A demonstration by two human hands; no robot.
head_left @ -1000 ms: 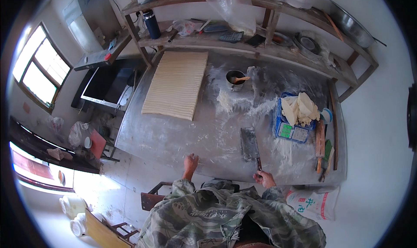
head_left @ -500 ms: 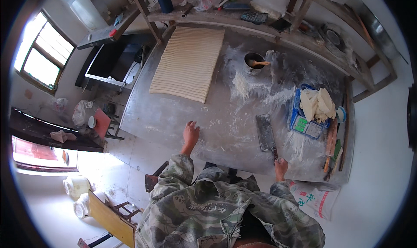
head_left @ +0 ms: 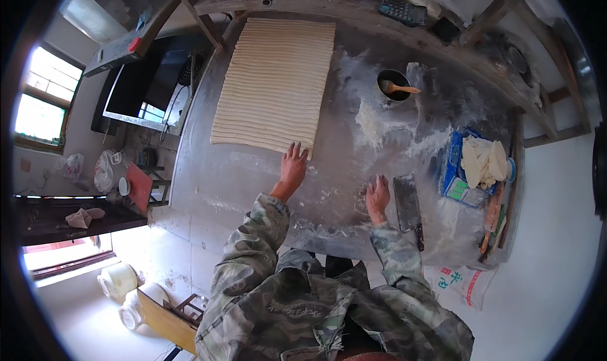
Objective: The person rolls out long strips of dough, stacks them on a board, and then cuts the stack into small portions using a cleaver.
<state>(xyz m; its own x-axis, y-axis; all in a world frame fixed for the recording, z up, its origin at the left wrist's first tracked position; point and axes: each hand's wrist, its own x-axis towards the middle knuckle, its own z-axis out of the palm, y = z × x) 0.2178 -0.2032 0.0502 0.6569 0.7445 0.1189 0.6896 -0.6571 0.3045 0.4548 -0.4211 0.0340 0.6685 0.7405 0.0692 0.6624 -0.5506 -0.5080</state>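
A wide sheet of pale dough strips [head_left: 272, 89] lies in close parallel rows on the grey floury table. My left hand [head_left: 293, 170] reaches to the near right corner of these strips, its fingers slightly bent and apart. Whether its fingertips touch the dough I cannot tell. Over bare tabletop, my right hand [head_left: 377, 199] is held with fingers spread and nothing in it. Just right of that hand a cleaver [head_left: 406, 199] with a broad dark blade lies flat, its handle toward me.
A dark pot [head_left: 385, 96] with a wooden-handled brush [head_left: 404, 89] stands far right of centre. Dough pieces [head_left: 484, 161] rest on a blue digital scale [head_left: 463, 191]. Rolling pins [head_left: 493, 214] lie along the right edge. A wooden shelf [head_left: 354, 13] borders the back.
My right hand has let go of the cleaver's handle and moved left and forward. My left hand has moved forward to the dough strips. The view has shifted.
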